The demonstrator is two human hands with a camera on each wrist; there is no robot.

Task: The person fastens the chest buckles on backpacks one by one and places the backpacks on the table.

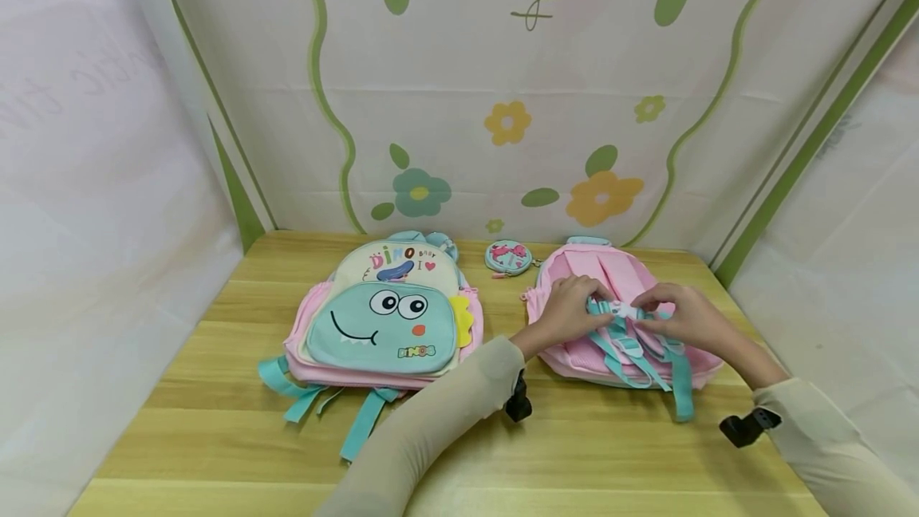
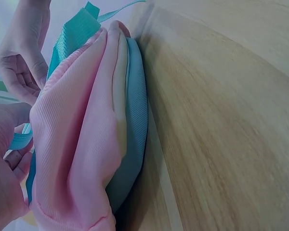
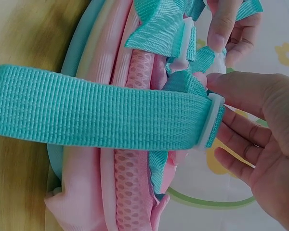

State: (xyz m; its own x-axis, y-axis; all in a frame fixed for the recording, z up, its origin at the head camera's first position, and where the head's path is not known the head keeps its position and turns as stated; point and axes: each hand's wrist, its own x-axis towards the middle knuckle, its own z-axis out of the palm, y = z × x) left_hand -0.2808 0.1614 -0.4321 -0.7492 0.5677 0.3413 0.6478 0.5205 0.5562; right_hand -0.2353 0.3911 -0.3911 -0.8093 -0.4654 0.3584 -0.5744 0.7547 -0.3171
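A pink backpack (image 1: 599,266) lies on its front on the right side of the table, its padded back and teal straps facing up. Over the straps, both hands meet at a white plastic buckle (image 1: 623,310). My left hand (image 1: 574,308) pinches its left end with the teal webbing. The other end is between the thumb and fingers of my right hand (image 1: 678,316). In the right wrist view, a wide teal strap (image 3: 101,113) with a white slider crosses in front of the backpack, beside the right fingers. The left wrist view shows the backpack's pink side (image 2: 86,139).
A second backpack (image 1: 380,325) with a dinosaur face lies face up on the left, straps hanging toward the front. Between the backpacks, at the back, is a small round teal pouch (image 1: 508,257). A printed cloth (image 1: 445,142) hangs behind the wooden table (image 1: 237,405).
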